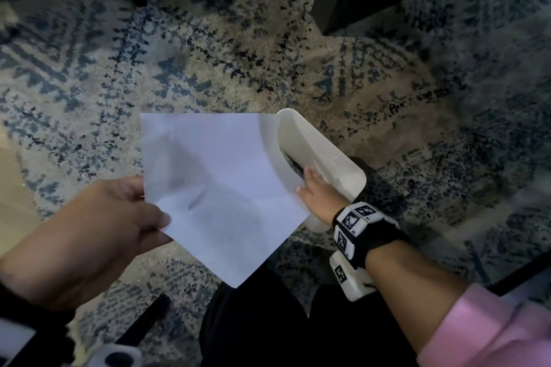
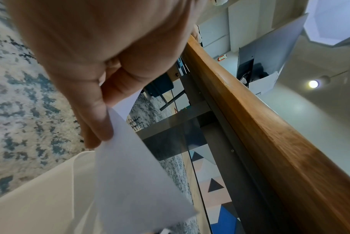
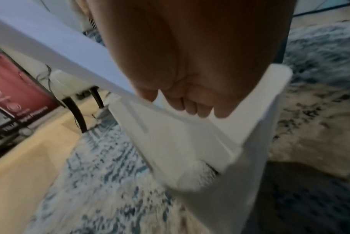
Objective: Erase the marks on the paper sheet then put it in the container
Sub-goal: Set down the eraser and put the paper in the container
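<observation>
Rug (image 1: 298,53): patterned blue and beige, covering the floor beneath both hands.

Paper sheet (image 1: 214,188): white, held in the air above the rug, tilted with one corner pointing down. No marks are visible on its upper face. Its right edge overlaps the container opening, just beside the right fingers.

Container (image 1: 328,155): white plastic, tipped so that its opening faces the sheet; it sits under the right fingers.

Left hand (image 1: 98,232): fingers (image 2: 102,125) and thumb pinch the sheet's left edge.

Right hand (image 1: 316,191): fingers (image 3: 190,104) reach over the container's rim into the opening, touching the sheet's right edge. Whether they grasp the rim cannot be determined.
</observation>
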